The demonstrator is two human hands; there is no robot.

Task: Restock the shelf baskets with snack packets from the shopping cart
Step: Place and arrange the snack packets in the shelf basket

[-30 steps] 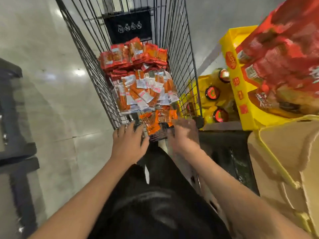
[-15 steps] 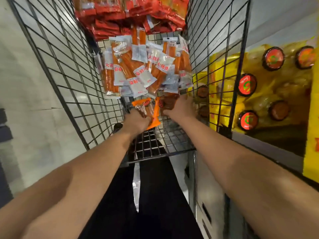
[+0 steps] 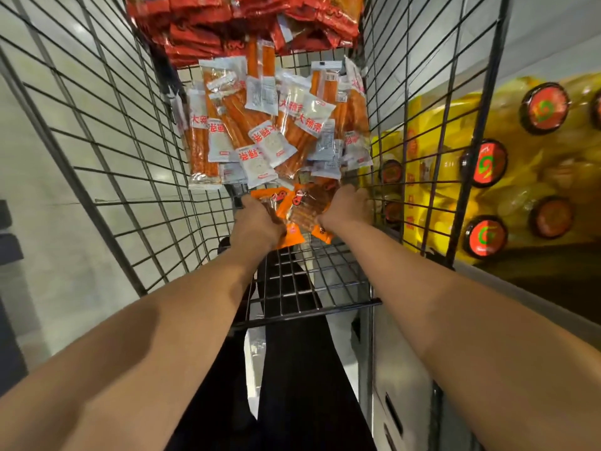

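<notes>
I am looking down into a wire shopping cart [image 3: 107,131] with both arms reaching in. My left hand [image 3: 257,222] and right hand [image 3: 346,206] close from either side on a small bunch of orange snack packets [image 3: 294,206] at the near end of the cart floor, fingers curled around the bunch's edges. Beyond them lies a heap of clear packets with white labels [image 3: 270,125], then red packets [image 3: 247,24] farther back. The orange packets look light, thin and slick, likely to slide apart. I judge it best to squeeze the bunch from both sides, low around its middle. No shelf baskets are visible.
</notes>
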